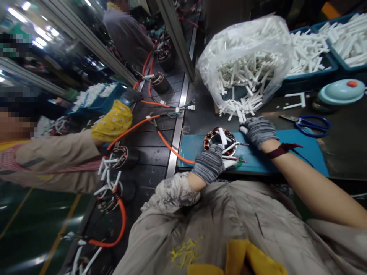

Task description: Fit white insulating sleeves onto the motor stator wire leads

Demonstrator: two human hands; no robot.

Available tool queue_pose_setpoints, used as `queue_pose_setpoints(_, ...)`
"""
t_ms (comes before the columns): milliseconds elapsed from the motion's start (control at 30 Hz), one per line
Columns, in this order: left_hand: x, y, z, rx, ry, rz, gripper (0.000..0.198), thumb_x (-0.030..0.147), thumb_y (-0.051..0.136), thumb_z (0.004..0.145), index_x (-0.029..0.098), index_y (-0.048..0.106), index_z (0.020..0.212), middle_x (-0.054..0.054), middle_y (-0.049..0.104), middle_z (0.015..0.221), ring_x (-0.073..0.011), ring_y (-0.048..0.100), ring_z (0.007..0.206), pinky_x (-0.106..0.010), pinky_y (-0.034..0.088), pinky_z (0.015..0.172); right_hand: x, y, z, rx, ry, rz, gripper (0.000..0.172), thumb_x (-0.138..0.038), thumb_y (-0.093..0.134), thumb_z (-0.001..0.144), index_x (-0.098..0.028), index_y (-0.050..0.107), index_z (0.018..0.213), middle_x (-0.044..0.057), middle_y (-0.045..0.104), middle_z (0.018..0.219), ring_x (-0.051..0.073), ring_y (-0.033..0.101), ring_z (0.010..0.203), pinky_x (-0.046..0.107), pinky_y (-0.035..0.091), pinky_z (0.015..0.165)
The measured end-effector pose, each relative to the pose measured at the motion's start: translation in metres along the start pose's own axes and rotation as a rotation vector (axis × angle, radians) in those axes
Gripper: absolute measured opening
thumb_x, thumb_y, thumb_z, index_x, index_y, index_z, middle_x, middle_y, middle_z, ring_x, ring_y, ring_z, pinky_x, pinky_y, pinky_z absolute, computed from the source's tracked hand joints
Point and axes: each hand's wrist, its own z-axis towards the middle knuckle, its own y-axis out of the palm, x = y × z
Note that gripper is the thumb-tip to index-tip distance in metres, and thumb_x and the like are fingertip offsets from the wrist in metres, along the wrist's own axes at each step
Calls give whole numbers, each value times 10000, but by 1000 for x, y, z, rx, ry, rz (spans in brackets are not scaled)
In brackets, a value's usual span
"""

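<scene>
A motor stator [207,142] with copper windings lies on a blue mat [298,147] in front of me. White sleeves and dark-tipped leads stick out of it. My left hand [208,165], in a grey striped glove, closes on the stator's near side by the leads. An orange cable [169,147] runs from the left to this hand. My right hand [260,132], gloved alike, is at the front of a pile of white sleeves [241,106]. Its fingertips are pinched at the end of one sleeve, partly hidden.
An open plastic bag [243,42] of sleeves stands behind, beside blue bins [312,74]. Blue-handled scissors [312,126] and a light-blue lidded container [341,93] are at right. Left, a metal rail [175,152] borders a line carrying several stators, where a co-worker's yellow-sleeved arm [113,121] reaches in.
</scene>
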Motion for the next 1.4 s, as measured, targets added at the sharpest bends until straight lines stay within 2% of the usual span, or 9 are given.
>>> queue_pose_setpoints(167, -41, -2, -22, 198, 239, -287, 615, 446, 795, 961, 178, 608, 1482, -184, 699, 1452, -294, 691, 1368, -451, 609, 1149, 14, -20, -10, 113, 171, -3, 358, -488, 704, 926, -144, 791, 884, 221, 749, 865, 433, 714, 916, 627, 549, 899)
queue_pose_setpoints(300, -54, 8, -35, 297, 325, -235, 339, 348, 647, 1072, 237, 676, 1390, -101, 757, 1385, -225, 749, 1281, -382, 661, 1083, 8, -39, -53, 249, 131, 165, 546, -625, 619, 967, -177, 765, 1243, 168, 786, 1034, 379, 736, 960, 571, 587, 930)
queue_pose_setpoints(433, -47, 8, -33, 325, 370, -133, 293, 267, 630, 1077, 241, 712, 1357, -76, 781, 1352, -214, 750, 1282, -345, 661, 1080, -19, -52, -105, 289, 62, 618, 329, -527, 663, 973, -278, 801, 1138, 102, 811, 1134, 351, 754, 1052, 535, 597, 988)
queue_pose_setpoints(567, -45, 2, -30, 423, 424, -147, 316, 247, 630, 1075, 233, 694, 1384, -85, 785, 1352, -207, 767, 1250, -297, 674, 1027, -24, -52, -126, 272, 125, 731, 210, -471, 703, 945, -305, 811, 1014, 90, 821, 1061, 358, 760, 983, 550, 617, 924)
queue_pose_setpoints(833, -51, 0, -34, 232, 377, -70, 401, 263, 618, 1078, 260, 665, 1476, -112, 729, 1451, -276, 760, 1266, -366, 707, 969, -31, -40, -104, 136, -220, 352, 404, -546, 553, 1042, -295, 832, 1194, 118, 812, 1029, 348, 739, 977, 502, 582, 905)
queue_pose_setpoints(1000, -54, -16, -15, 96, 361, -160, 416, 278, 532, 1113, 225, 651, 1508, -85, 684, 1512, -263, 721, 1334, -372, 664, 1066, -45, -45, -75, 36, -252, 318, 522, -639, 503, 1047, -253, 837, 1158, 147, 798, 957, 349, 725, 936, 475, 540, 842)
queue_pose_setpoints(1200, -48, -45, 17, -185, 267, -226, 475, 339, 593, 1100, 294, 593, 1573, -11, 729, 1452, -225, 732, 1313, -335, 603, 1126, -27, -46, -55, -392, -110, 816, 753, -841, 524, 962, -258, 561, 486, 12, 562, 468, 163, 525, 462, 375, 528, 668)
queue_pose_setpoints(1267, -46, -50, 19, -220, 264, -187, 477, 315, 606, 1093, 298, 598, 1569, -7, 731, 1447, -225, 731, 1313, -327, 597, 1123, -23, -45, -58, -381, -66, 831, 755, -838, 518, 971, -260, 564, 487, 15, 567, 466, 164, 527, 464, 374, 543, 674)
queue_pose_setpoints(1400, -49, -48, 14, -197, 300, -180, 467, 275, 604, 1086, 293, 620, 1552, -17, 729, 1449, -224, 738, 1301, -325, 601, 1115, -22, -47, -66, -184, -152, 766, 538, -800, 714, 877, -270, 801, 916, 44, 804, 873, 244, 719, 784, 380, 581, 783)
